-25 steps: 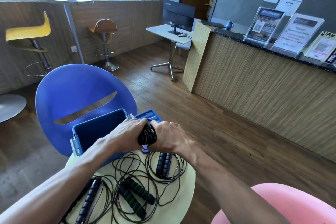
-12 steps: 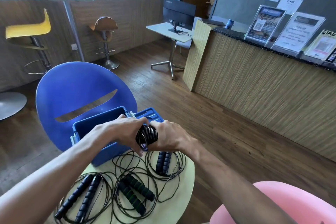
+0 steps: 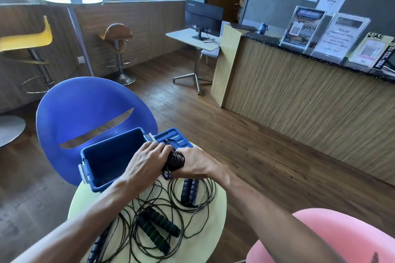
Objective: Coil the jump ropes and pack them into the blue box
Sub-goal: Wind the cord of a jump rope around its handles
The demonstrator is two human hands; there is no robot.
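Observation:
An open blue box (image 3: 111, 153) stands at the far edge of a small round pale table (image 3: 215, 200), its lid (image 3: 173, 141) lying flat behind it. Both hands hold one jump rope just right of the box: my left hand (image 3: 147, 162) and my right hand (image 3: 196, 164) grip its black ribbed handles (image 3: 175, 161) between them. Three more ropes lie on the table: a coiled one with dark blue handles (image 3: 190, 191), one with black and green handles (image 3: 158, 229) amid loose cord, and one with dark handles (image 3: 100, 243) at the near left.
A blue chair (image 3: 85, 109) stands behind the table and a pink chair (image 3: 333, 239) at the near right. A wooden reception counter (image 3: 299, 100) runs along the right. Bar stools, a high table and a desk with a monitor stand further back.
Both hands with the rope handles have stayed by the box's right edge, turning slightly. The view has shifted a little.

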